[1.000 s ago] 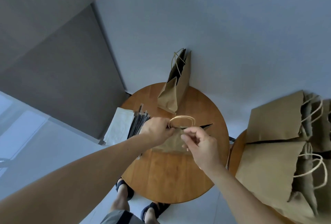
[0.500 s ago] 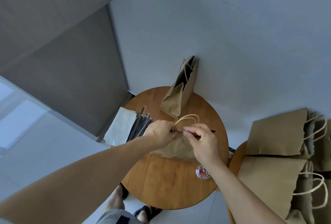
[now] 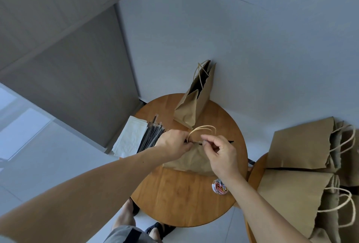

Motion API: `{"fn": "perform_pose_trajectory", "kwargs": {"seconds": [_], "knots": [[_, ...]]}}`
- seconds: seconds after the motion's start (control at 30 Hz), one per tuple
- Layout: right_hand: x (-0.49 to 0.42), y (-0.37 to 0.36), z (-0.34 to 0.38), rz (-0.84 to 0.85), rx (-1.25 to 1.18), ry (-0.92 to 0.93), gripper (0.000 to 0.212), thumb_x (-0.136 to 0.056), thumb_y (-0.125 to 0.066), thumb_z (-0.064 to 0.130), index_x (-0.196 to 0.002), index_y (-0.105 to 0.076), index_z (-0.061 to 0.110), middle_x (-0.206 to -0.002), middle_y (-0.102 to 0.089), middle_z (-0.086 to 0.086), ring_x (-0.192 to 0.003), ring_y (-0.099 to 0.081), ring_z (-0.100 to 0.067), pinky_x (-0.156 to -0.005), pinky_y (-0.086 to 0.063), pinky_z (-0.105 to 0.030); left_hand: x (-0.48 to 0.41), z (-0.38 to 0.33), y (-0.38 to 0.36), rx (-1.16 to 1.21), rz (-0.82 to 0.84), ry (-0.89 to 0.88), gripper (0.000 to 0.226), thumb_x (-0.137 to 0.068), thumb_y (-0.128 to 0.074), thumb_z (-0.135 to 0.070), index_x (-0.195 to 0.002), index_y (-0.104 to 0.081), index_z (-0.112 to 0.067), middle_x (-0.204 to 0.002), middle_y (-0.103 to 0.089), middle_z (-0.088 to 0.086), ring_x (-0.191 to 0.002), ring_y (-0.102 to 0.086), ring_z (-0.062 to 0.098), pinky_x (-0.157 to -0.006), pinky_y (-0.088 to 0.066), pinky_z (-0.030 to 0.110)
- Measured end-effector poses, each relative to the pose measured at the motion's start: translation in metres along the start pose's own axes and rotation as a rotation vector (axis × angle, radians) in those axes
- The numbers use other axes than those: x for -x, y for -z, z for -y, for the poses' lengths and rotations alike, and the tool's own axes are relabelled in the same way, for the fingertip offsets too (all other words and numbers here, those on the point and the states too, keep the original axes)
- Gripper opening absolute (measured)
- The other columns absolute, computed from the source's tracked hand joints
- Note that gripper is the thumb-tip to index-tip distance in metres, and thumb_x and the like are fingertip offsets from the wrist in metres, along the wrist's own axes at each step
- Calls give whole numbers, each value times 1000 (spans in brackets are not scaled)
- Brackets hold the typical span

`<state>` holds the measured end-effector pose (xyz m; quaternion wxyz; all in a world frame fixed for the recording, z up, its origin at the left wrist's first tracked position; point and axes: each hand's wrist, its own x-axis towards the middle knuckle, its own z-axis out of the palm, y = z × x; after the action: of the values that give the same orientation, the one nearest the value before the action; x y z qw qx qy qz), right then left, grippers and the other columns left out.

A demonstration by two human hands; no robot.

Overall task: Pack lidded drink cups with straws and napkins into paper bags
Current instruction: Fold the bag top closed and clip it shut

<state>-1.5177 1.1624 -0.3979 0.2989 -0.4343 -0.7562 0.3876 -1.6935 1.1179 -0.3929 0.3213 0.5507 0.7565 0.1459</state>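
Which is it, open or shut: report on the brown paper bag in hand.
Shut: left hand and right hand pinch together the top edges of the brown paper bag.

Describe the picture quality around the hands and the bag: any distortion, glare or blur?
Head view: strong wide-angle bending, forearms fan outward; soft even light, no glare on the round table; left hand, right hand and the paper bag they pinch look sharp.

paper bags [image 3: 192, 162] brown | napkins [image 3: 130, 138] white | straws [image 3: 152, 136] black | table [image 3: 174, 194] orange-brown wood grain | paper clips [image 3: 219, 186] multicoloured
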Motion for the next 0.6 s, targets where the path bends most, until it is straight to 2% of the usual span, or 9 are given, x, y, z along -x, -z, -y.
{"fn": "perform_pose_trajectory", "kwargs": {"seconds": [0.13, 0.27, 0.4, 0.6], "knots": [[1, -1, 0, -2, 50, -5, 21, -88, -71, 9, -109, -73, 14, -88, -62, 9, -83, -61, -2, -67, -47, -8, 0, 0, 0, 6, 12, 5, 12, -92, -59, -34, -95, -69, -27, -90, -70, -4, -87, -63, 19, -72, -47, 31], [1, -2, 4, -68, 37, -41, 10, -81, -78, 9, -85, -72, 17, -78, -66, 13, -72, -62, -5, -60, -50, -14, 1, 0, 0, 2, 13, -6, 14, -92, -59, -34, -97, -70, -27, -90, -70, -5, -87, -63, 19, -71, -47, 30], [1, -3, 6, -40, 74, 2, 11, -79, -78, 3, -78, -71, 12, -94, -72, 7, -80, -66, -5, -65, -54, -19, 0, 1, -2, 7, -6, -5, 8, -92, -59, -34, -86, -63, -32, -75, -59, -11, -76, -57, 15, -64, -39, 28], [-10, -4, 10, -34, 157, -4, 7, -81, -78, 7, -84, -76, 12, -70, -70, 8, -59, -64, -11, -61, -57, -35, 1, 5, -6, 15, -44, -31, 13, -93, -59, -34, -91, -69, -26, -65, -52, -13, -69, -53, 13, -61, -39, 27]]}}
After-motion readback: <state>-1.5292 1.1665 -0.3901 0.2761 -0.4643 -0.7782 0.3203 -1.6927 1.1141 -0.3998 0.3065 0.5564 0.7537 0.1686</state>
